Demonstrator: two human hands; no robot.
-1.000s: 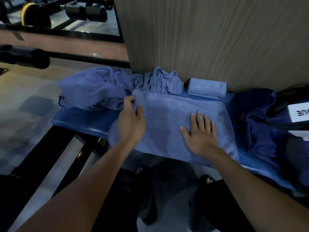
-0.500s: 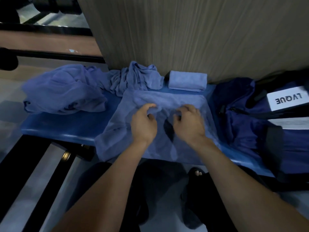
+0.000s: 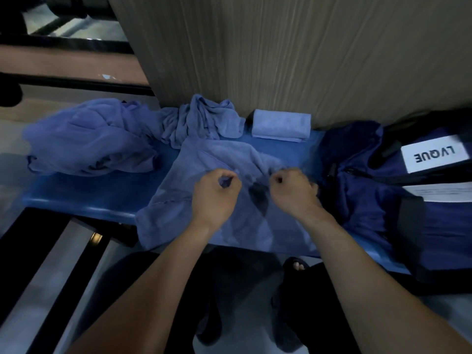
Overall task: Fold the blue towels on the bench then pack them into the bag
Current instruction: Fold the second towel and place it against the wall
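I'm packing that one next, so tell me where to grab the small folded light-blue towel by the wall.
Take the small folded light-blue towel by its two short ends, coming from above and the front. It lies flat and compact, its back against the wood-grain wall panel, so only the top, front and ends are open.

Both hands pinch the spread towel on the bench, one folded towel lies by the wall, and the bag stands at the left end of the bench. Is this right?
Not quite: in the head view the bag stands at the right end of the bench. The rest holds: left hand and right hand pinch the spread towel, and the folded towel lies by the wall.
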